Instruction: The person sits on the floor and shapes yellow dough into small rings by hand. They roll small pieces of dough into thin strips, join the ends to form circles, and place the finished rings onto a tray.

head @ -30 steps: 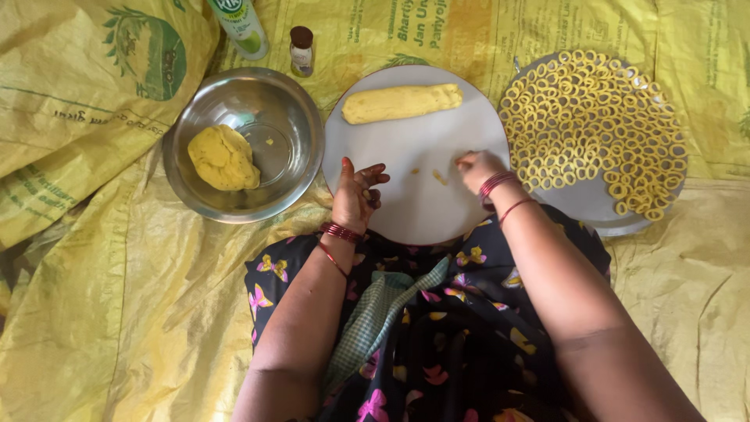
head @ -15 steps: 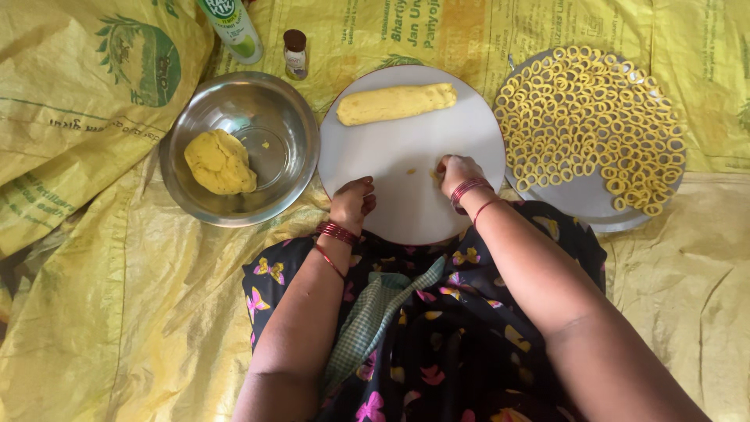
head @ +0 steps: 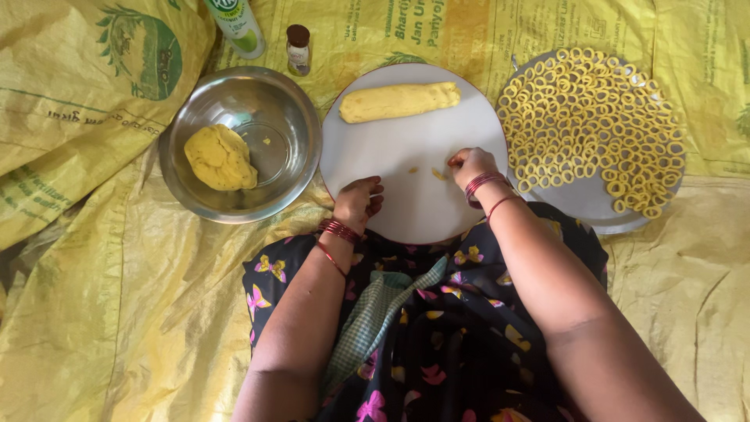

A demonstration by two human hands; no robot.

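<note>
A round white board [head: 406,133] lies in front of me with a yellow dough log [head: 399,101] across its far side. My left hand [head: 358,201] rests curled on the board's near edge and holds nothing I can see. My right hand [head: 469,165] sits on the board's right part, fingers pinched together near small dough bits [head: 440,174]; whether it grips a piece is hidden. To the right, a round tray [head: 587,202] carries several yellow dough rings [head: 594,125].
A steel bowl [head: 258,101] at the left holds a yellow dough lump [head: 220,157]. A green-and-white bottle [head: 237,25] and a small brown-capped bottle [head: 298,48] stand behind it. Yellow printed sacks [head: 94,258] cover the floor. My patterned dark skirt [head: 422,328] fills the foreground.
My right hand moved left across the board, then back right near the dough bits. My left hand's fingers curled in, and the hand stayed at the board's near edge.
</note>
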